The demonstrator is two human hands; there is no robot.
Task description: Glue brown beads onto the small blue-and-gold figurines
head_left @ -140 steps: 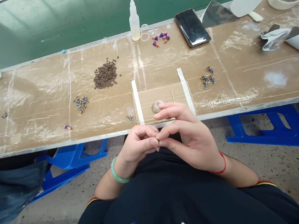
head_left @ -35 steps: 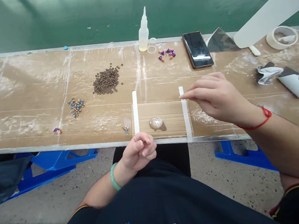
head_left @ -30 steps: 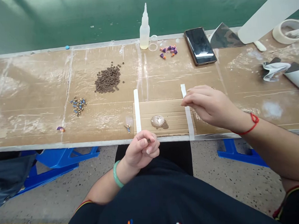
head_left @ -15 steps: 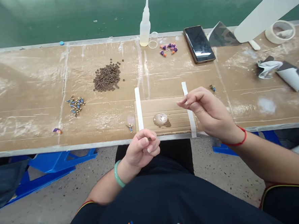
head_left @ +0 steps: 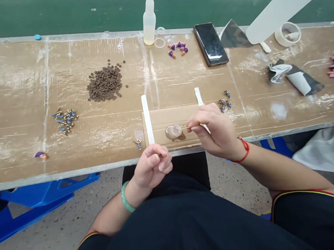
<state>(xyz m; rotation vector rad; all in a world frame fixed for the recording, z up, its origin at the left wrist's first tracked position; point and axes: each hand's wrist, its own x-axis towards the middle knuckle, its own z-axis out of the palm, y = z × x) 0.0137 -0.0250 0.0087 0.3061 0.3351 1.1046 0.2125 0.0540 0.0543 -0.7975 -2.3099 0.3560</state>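
Observation:
My left hand [head_left: 152, 167] is closed at the near table edge, pinching a tiny brown bead [head_left: 160, 155] between thumb and fingers. My right hand [head_left: 214, 131] pinches a thin wooden stick [head_left: 185, 128] whose tip reaches into a small blob of glue [head_left: 173, 131] on a taped-down cardboard pad [head_left: 166, 117]. White tape strips [head_left: 147, 114] hold the pad on both sides. A pile of brown beads [head_left: 105, 83] lies farther back on the left.
A glue bottle [head_left: 148, 18] and small clear cup [head_left: 159, 38] stand at the back. Purple-orange pieces [head_left: 178, 48], a phone [head_left: 210, 44], a tape roll [head_left: 287, 34] and rolled sheet [head_left: 296, 78] lie right. Blue-gold pieces [head_left: 65, 120] lie left, more of them [head_left: 225, 103] beside my right hand.
My right hand came back from the right part of the table holding the thin stick and brought its tip to the glue blob. The left hand stayed put with its bead.

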